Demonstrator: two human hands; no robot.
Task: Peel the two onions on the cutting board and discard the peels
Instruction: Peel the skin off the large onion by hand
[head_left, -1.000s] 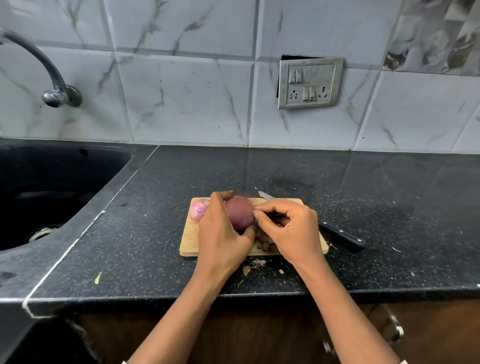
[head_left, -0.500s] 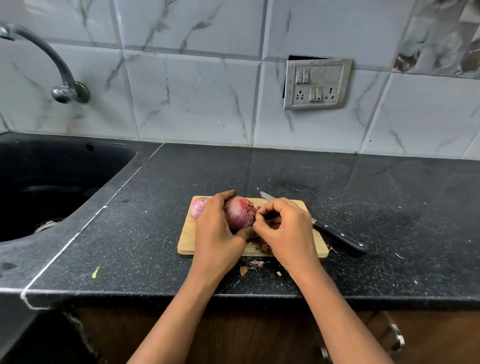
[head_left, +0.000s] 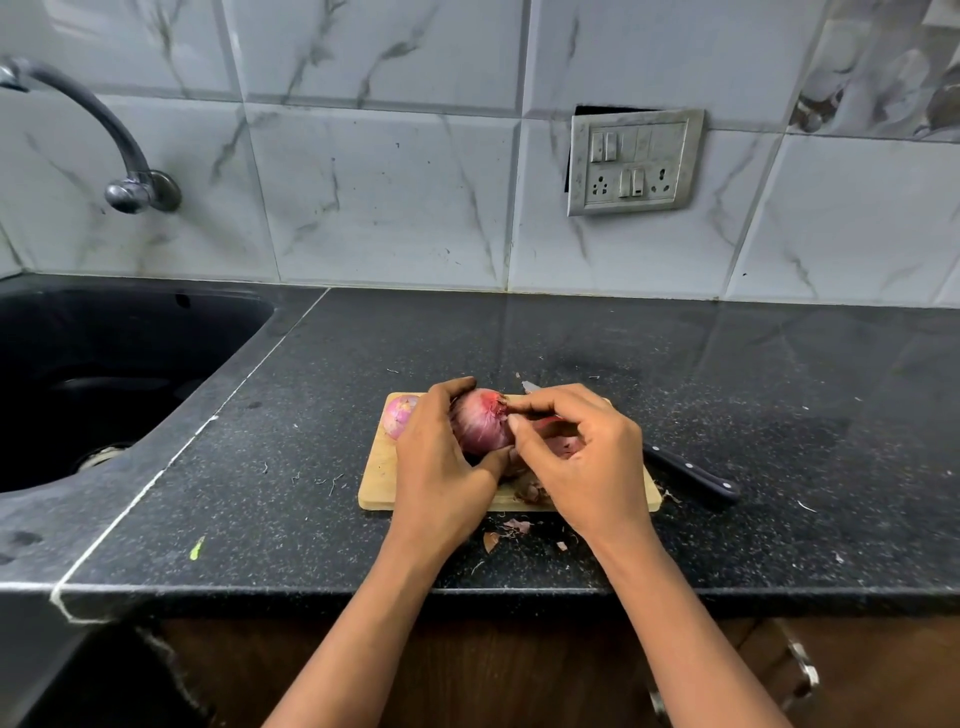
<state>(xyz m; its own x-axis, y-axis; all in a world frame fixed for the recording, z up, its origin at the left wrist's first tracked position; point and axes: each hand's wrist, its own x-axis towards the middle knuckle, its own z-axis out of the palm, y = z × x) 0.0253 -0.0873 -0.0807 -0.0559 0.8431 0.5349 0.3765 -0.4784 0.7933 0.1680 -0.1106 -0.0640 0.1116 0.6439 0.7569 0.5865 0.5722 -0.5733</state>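
Peeling of the second onion seems in hand. The left hand (head_left: 441, 460) grips the round red onion (head_left: 480, 423) over the middle of the wooden cutting board (head_left: 379, 470). The right hand (head_left: 584, 460) pinches its papery skin at the top. The other onion (head_left: 399, 413), smooth and pale, lies at the board's far left corner. Next comes, I think, a firm pull, then gathering the dry peels (head_left: 530, 488) at the near edge.

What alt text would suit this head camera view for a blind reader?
Two bare hands peel a red onion over a wooden cutting board: the left hand grips it, the right hand pinches its loose skin. A second, paler onion sits at the board's left end, a knife at its right, peel scraps on the black counter.
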